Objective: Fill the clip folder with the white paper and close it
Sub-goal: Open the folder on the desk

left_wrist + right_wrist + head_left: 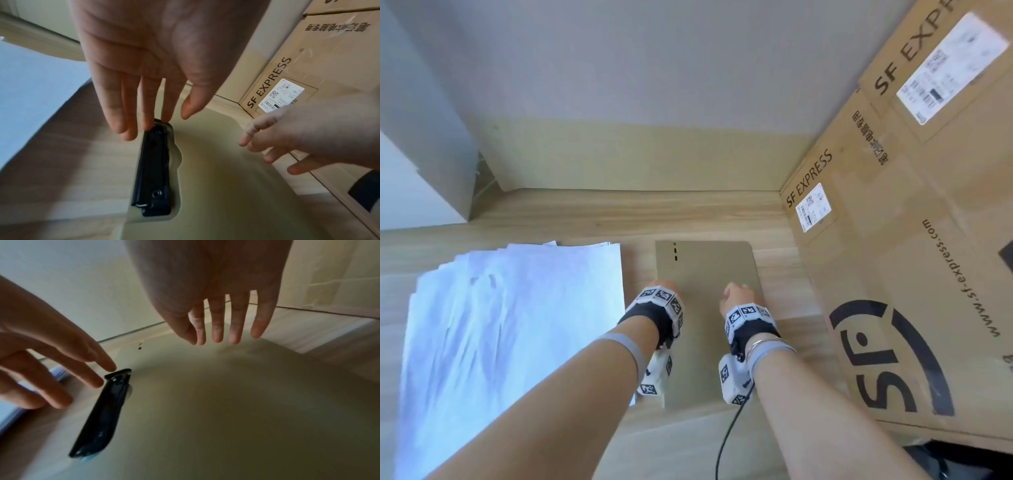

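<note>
An olive clip folder (709,270) lies flat on the wooden table. Its black clip (153,170) runs along the folder's left edge, and the head view hides it under my left wrist. My left hand (162,116) reaches down with straight fingers, the tips at the far end of the clip (104,410); whether they touch it I cannot tell. My right hand (218,334) hovers over the folder's (226,402) middle, fingers straight and holding nothing. A loose stack of white paper (517,325) lies to the left of the folder.
Large cardboard shipping boxes (911,240) stand close along the folder's right side. A wall (637,85) rises just behind the table. A black cable (729,435) hangs from my right wrist.
</note>
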The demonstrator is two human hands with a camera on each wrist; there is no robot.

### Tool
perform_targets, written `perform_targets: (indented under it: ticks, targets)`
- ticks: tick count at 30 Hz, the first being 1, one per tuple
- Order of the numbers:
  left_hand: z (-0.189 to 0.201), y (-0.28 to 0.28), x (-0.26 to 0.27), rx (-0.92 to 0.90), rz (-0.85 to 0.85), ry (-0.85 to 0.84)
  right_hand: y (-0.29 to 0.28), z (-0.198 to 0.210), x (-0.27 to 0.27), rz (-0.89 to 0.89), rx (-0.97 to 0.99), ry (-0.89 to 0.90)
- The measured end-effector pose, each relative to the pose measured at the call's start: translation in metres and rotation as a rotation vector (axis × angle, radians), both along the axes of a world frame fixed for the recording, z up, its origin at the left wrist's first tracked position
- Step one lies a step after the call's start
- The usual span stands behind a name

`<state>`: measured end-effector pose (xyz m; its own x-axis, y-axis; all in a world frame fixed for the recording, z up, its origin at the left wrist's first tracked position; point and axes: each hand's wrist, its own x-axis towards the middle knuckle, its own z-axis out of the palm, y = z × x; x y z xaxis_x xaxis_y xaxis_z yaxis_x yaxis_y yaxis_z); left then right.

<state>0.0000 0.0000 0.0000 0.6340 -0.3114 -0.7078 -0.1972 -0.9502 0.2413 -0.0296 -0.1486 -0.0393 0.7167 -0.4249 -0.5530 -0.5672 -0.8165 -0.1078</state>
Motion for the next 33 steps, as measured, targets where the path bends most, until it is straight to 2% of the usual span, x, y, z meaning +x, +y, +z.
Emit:
perform_targets:
  ticks: [5, 9, 13, 15, 21, 28, 33]
  targets:
    - [-0.020, -0.006, 0.009, 0.063, 0.020, 0.037, -0.015, -0.013, -0.002, -0.146, -0.015, -0.029]
    - [-0.043, -0.013, 0.015, -0.042, 0.336, 0.000, -0.023, -0.013, -0.002, -0.314, 0.055, 0.000]
    - [-0.052, -0.015, 0.020, -0.080, 0.429, 0.010, -0.030, -0.016, -0.002, -0.374, 0.053, 0.000]
    - [-0.052, -0.016, 0.022, -0.093, 0.435, 0.012, -0.032, -0.017, -0.001, -0.361, 0.015, -0.009]
    - [-0.050, -0.018, 0.025, -0.085, 0.407, 0.061, -0.045, -0.010, 0.007, -0.480, 0.044, -0.097]
    - [-0.050, -0.029, 0.023, -0.247, 0.459, 0.059, -0.060, 0.015, 0.017, -0.480, -0.011, -0.257]
    - [-0.049, -0.028, 0.020, -0.304, 0.481, 0.060, -0.061, 0.046, 0.020, -0.343, -0.019, -0.421]
